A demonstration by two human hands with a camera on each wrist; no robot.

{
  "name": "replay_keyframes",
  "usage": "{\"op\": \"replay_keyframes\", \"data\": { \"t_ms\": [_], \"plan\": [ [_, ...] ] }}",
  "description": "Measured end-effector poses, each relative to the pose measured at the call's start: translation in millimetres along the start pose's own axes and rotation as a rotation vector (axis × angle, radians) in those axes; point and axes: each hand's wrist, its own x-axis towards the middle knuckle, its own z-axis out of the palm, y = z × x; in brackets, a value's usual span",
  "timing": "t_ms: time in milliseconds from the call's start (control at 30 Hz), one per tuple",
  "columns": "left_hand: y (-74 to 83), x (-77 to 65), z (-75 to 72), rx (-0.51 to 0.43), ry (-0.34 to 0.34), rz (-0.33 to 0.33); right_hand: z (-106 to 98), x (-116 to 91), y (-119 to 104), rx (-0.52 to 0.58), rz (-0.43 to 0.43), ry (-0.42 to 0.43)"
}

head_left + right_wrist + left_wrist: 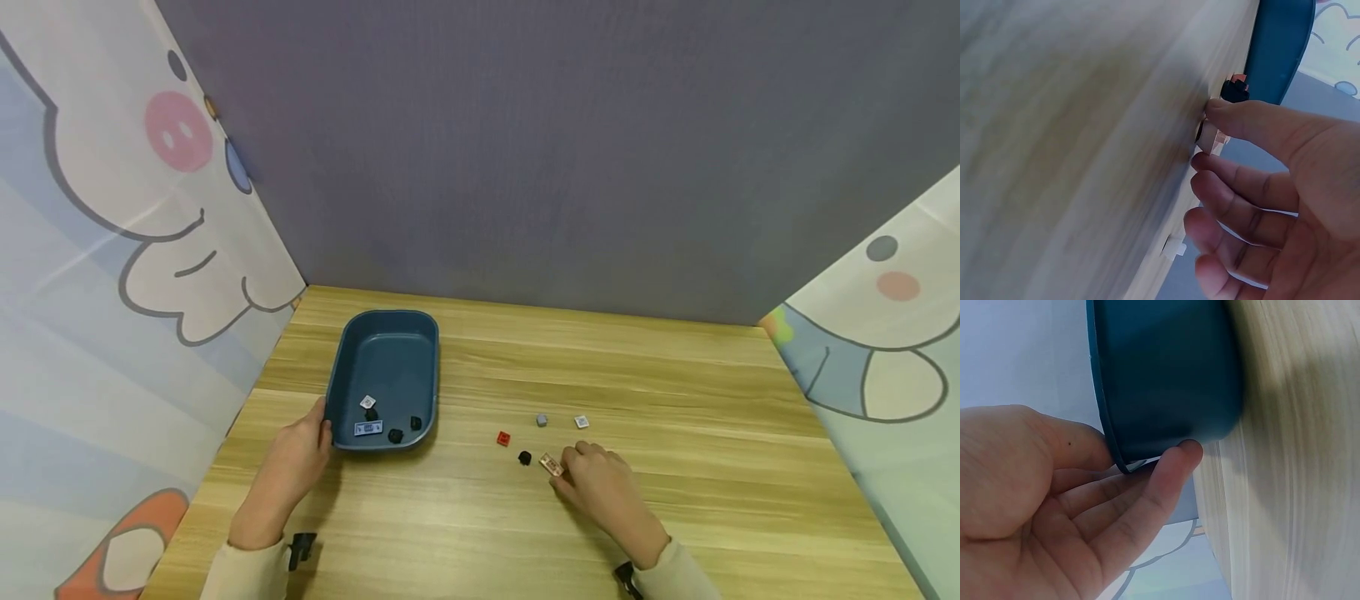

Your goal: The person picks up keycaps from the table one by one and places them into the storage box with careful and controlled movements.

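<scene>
My left hand (295, 454) grips the near left corner of a dark blue tray (393, 367), thumb against the rim and fingers beneath it in the left wrist view. Inside the tray lie a white tile (367, 402), a grey-white printed plate (368, 428) and several black pieces (395, 436). At the right, my right hand (606, 487) pinches a small beige printed tile (551, 465) on the table between thumb and index finger; the right wrist view shows the tile (1207, 137) edge-on. Beside it sits a black piece (525, 458).
On the table past the right hand are a red piece (503, 438), a grey cube (542, 421) and a white tile (582, 422). A grey panel (510, 167) stands along the back of the wooden table (600, 367). Cartoon-printed sheets (82, 358) flank it.
</scene>
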Motion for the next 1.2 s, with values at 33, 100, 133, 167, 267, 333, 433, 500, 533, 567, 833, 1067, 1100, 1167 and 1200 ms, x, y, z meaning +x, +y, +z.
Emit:
{"op": "replay_keyframes", "data": {
  "t_ms": [33, 100, 133, 167, 267, 333, 433, 500, 533, 567, 833, 1067, 1100, 1167, 1200],
  "plan": [
    [-0.2, 0.0, 0.1, -0.002, 0.001, 0.0, 0, 0, 0, 0.0, -0.002, 0.002],
    [-0.4, -0.2, 0.1, -0.004, 0.002, 0.001, 1, 0, 0, 0.005, -0.004, 0.008],
    [-0.7, -0.4, 0.2, -0.003, 0.004, 0.002, 1, 0, -1, 0.007, -0.004, 0.009],
    [-0.7, -0.6, 0.2, -0.004, 0.003, 0.0, 0, 0, -1, 0.009, -0.005, 0.012],
    [-0.6, -1.4, 0.5, -0.003, 0.002, -0.001, 0, 1, -1, 0.013, -0.002, 0.02],
    [-0.4, -1.6, 0.6, -0.005, 0.002, -0.001, 0, 2, -1, 0.015, 0.002, 0.018],
    [0.0, -1.2, 0.8, -0.007, 0.004, 0.004, -2, 7, -1, 0.021, 0.001, 0.01],
    [0.1, -0.9, 0.9, -0.007, 0.005, 0.005, -4, 12, -1, 0.031, -0.007, 0.006],
    [0.2, -0.7, 0.9, -0.005, 0.006, 0.006, -5, 14, -2, 0.034, -0.011, 0.007],
    [0.3, -0.5, 0.8, -0.004, 0.006, 0.007, -7, 18, -3, 0.034, -0.021, 0.013],
    [-0.5, 0.1, -0.9, -0.009, 0.001, -0.003, -22, 67, -22, 0.041, -0.102, 0.052],
    [-3.3, -2.5, 0.4, -0.004, 0.007, -0.013, -34, 118, -47, 0.071, -0.178, 0.021],
    [-3.1, -2.0, 1.1, 0.001, 0.011, -0.007, -36, 124, -49, 0.07, -0.18, 0.016],
    [-2.5, -0.5, 2.3, 0.007, 0.021, 0.011, -39, 135, -55, 0.075, -0.181, 0.002],
    [-1.9, 0.2, 2.5, 0.009, 0.024, 0.016, -40, 141, -57, 0.08, -0.183, -0.001]
  ]
}}
